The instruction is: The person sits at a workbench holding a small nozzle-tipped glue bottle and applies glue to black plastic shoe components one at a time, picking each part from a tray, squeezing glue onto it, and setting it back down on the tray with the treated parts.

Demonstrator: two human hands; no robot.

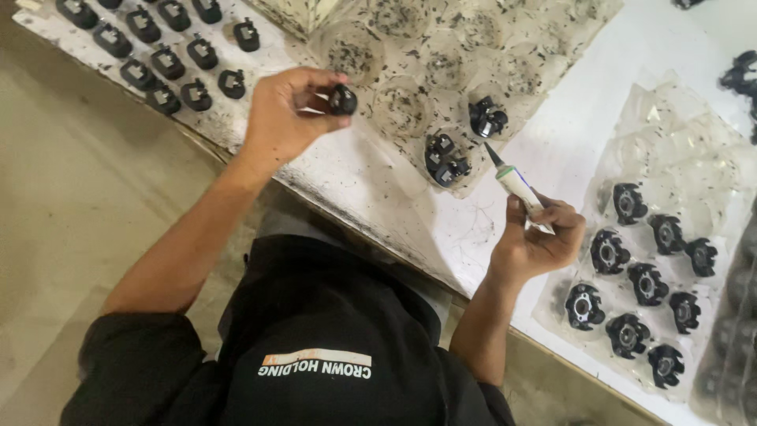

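Head view: left hand (280, 118) pinches a small black plastic part (342, 100) between thumb and fingers above the speckled white table (552, 150), right of rows of black parts (158, 55). Further right, the right hand (544, 241) grips a white tube (514, 180) with a dark nozzle, beside a clear blister tray (670, 142) of black toothed couplers (646, 284).

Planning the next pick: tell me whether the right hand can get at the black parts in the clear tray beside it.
Probably yes: the black parts lie uncovered beside the right hand, though its fingers hold a white tube.
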